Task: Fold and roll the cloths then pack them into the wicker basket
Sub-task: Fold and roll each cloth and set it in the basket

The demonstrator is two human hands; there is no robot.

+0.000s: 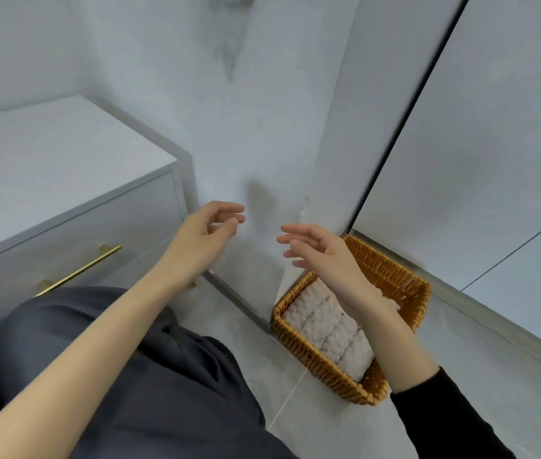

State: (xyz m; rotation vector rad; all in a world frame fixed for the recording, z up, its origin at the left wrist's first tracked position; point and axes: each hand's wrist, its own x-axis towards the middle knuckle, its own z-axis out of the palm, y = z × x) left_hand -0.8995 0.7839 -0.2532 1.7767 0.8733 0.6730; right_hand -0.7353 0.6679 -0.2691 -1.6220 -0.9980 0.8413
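Cloths, as pale grey fluffy rolls (pixel 322 323), are lying side by side in your rectangular brown wicker basket (pixel 315 362) on the pale tiled floor (pixel 454 376). Your left hand (pixel 211 226) and right hand (pixel 315 250) both hover above it, fingers loosely curled, holding nothing. Heads up: your right forearm (pixel 378 313) crosses over the basket, so I reckon dropping it carelessly could clip the rim or squash a roll loose.

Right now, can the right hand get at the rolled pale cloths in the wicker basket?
Probably yes: the empty right hand hovers over the open-topped brown wicker basket, and nothing covers the rolled pale cloths.
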